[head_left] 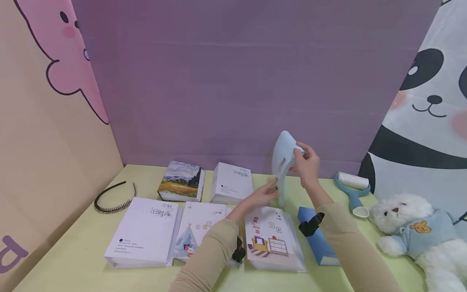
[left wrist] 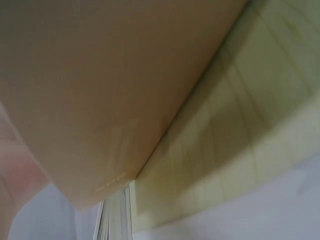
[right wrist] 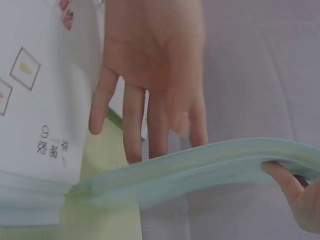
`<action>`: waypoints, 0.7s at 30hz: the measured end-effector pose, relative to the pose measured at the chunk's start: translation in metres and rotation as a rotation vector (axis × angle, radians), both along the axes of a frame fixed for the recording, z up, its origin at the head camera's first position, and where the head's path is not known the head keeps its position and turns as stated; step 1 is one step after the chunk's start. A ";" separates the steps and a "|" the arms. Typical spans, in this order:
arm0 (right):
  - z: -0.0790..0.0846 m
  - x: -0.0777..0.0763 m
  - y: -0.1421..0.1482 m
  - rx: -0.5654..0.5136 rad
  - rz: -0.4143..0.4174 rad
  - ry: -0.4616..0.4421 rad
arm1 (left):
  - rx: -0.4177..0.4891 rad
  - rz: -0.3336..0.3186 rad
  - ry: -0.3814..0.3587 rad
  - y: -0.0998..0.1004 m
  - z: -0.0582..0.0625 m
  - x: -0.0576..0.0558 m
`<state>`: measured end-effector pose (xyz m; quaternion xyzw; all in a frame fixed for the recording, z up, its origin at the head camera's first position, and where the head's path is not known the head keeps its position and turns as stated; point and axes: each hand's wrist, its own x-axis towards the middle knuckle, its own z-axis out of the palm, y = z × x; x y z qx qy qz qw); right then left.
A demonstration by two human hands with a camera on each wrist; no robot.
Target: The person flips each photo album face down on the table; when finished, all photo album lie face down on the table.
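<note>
A thin, pale blue softcover book, bent into a curve, stands on end above the back of the table. My right hand pinches it near the top, with the thumb lying over it in the right wrist view. Lower down, my left hand touches it with fingertips. That left hand shows its palm and straight, spread fingers in the right wrist view, fingertips at the book's edge. A shaded flat panel with faint small print fills much of the left wrist view. Below the left hand lies a white illustrated book.
More thick books lie leftward: a large white one, one with a blue tent picture, a landscape-covered one and a smaller white one. A headband is far left. Rightward are a blue book, lint roller and teddy bear.
</note>
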<state>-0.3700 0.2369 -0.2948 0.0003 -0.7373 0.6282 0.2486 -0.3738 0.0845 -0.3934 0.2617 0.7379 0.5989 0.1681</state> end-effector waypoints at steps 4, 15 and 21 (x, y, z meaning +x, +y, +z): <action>0.002 -0.003 0.005 -0.154 -0.005 -0.008 | -0.032 0.042 0.054 -0.006 -0.003 -0.003; -0.004 0.006 0.036 -0.013 0.035 -0.085 | -0.215 0.067 0.140 -0.009 -0.001 0.000; -0.003 0.011 0.056 0.153 0.077 -0.121 | -0.324 0.072 0.244 -0.009 -0.003 -0.003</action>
